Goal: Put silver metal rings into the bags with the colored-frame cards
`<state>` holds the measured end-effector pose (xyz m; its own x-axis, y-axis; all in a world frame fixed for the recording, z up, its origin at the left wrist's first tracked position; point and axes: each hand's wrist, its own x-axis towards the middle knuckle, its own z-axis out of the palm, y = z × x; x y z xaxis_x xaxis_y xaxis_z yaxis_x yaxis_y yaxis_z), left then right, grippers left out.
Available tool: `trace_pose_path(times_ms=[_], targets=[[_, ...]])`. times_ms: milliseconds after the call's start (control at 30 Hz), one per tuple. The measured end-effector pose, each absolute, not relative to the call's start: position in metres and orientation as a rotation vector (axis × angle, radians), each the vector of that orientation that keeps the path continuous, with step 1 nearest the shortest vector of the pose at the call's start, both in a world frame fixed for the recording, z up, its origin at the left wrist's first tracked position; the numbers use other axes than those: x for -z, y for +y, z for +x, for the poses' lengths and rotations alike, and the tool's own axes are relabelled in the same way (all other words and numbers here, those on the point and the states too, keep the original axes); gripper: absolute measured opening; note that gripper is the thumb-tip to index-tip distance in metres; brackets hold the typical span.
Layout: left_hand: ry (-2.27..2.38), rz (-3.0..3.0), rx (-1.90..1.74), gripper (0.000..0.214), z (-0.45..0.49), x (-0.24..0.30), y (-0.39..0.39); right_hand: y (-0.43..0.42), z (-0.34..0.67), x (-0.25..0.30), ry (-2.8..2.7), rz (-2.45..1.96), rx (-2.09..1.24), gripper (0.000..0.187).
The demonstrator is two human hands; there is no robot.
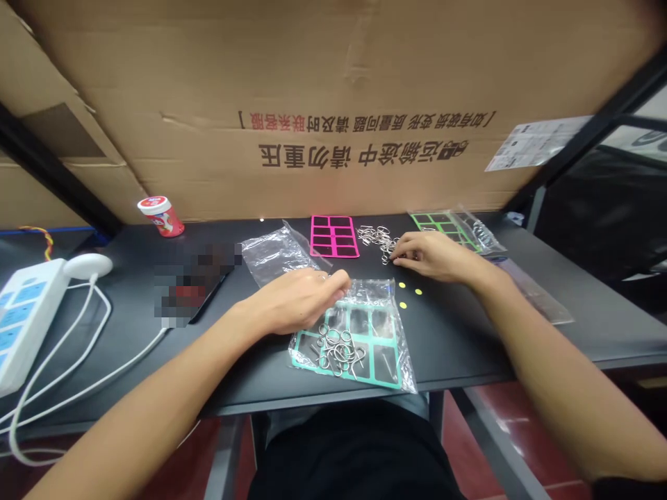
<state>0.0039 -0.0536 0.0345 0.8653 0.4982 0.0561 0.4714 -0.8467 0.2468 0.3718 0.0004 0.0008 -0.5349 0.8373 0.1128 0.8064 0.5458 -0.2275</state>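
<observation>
My left hand is closed, fingertips pinched together, over the upper left corner of a clear plastic bag. What the pinch holds, if anything, is hidden. Inside that bag lie a teal grid frame and a cluster of bent metal wire pieces with rings. My right hand reaches to a loose pile of similar metal wire pieces, its thumb and fingers closed on a piece at the pile's right end. Left of the pile lies a pink grid frame.
Three yellow dots lie between my hands. A green grid frame in clear plastic is at the back right; an empty clear bag lies left of centre. Further left are a red-and-white tub, a pixelated dark object and a power strip.
</observation>
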Motion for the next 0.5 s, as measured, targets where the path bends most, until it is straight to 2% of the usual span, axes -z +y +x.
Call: trace_pose_path(times_ms=[267, 500], targets=[[0.766, 2.812, -0.195, 0.026, 0.001, -0.035, -0.052, -0.005, 0.353, -0.005, -2.629, -1.389, -0.214, 0.018], [0.784, 2.766, -0.227, 0.027, -0.003, -0.033, -0.050, -0.017, 0.332, -0.014, -2.586, -1.708, -0.130, 0.005]])
